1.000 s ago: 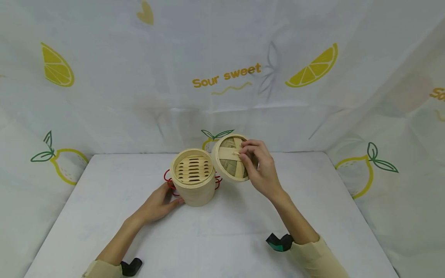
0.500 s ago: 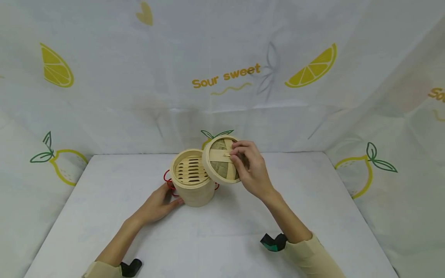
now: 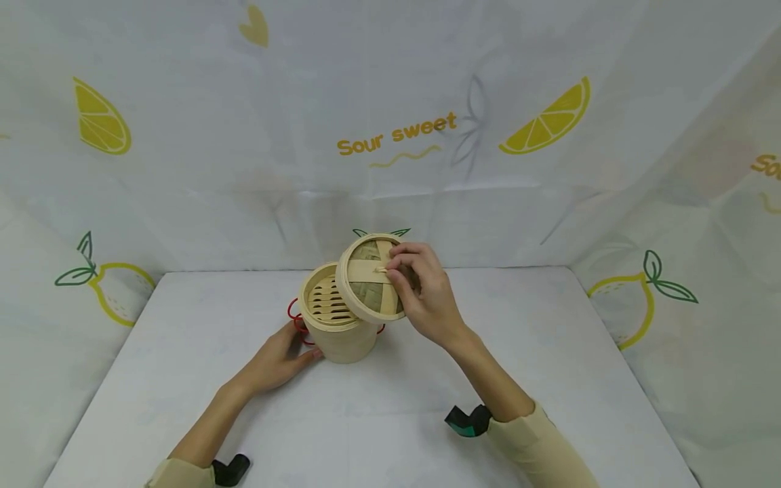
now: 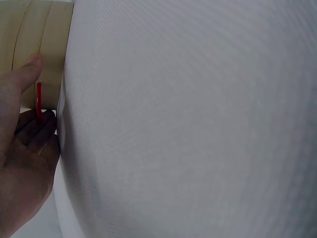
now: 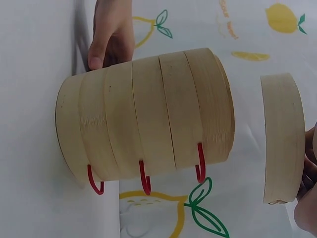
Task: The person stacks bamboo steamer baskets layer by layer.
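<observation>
A round bamboo steamer of several stacked tiers stands upright on the white table, its slatted rack partly covered from view by the lid. Red loops stick out from its sides. My left hand holds the lower left side, thumb against the wall and fingers by a red loop. Between thumb and fingertips, my right hand pinches the small knob of the woven bamboo lid. That lid is raised and tilted, and the right wrist view shows a gap between it and the top tier.
White cloth printed with lemons hangs behind the table and along both sides. Black wrist mounts sit at the cuffs of both sleeves.
My right hand has carried the lid leftward, so it now overlaps more of the steamer's top in the head view. My left hand has stayed in place on the steamer.
</observation>
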Available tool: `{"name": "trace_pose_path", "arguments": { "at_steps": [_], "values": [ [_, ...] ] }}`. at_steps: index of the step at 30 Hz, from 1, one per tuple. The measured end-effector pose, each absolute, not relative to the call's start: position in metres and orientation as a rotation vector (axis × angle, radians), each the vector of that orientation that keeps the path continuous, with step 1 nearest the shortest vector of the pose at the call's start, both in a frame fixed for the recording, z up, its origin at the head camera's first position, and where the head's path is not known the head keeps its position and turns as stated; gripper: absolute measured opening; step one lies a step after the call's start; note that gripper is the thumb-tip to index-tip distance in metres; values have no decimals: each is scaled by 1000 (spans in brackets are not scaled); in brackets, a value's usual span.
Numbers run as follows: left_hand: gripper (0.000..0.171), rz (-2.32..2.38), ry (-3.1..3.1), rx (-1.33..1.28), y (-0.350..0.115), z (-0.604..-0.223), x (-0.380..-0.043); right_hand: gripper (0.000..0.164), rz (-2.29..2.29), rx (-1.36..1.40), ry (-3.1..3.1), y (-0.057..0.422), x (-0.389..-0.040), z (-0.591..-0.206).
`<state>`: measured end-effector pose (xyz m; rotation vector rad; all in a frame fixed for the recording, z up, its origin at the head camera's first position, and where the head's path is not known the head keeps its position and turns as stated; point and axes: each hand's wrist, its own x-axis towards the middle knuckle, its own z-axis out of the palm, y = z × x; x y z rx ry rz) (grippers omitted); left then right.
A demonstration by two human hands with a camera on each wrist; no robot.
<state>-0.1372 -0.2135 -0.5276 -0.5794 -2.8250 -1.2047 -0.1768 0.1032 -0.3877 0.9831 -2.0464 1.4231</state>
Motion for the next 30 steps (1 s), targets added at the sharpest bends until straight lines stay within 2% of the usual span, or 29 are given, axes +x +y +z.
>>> {"name": "trace_pose_path", "arguments": {
  "at_steps": [22,30],
  "values": [
    [58,-1220,-2827,-579,-213,-527,-138,4,1339,995,-2059,79,-179,-388],
    [58,-1223,-2829,-574,-213,-527,-138,8,1334,990,-2070,74,-180,-389]
  ]
}}
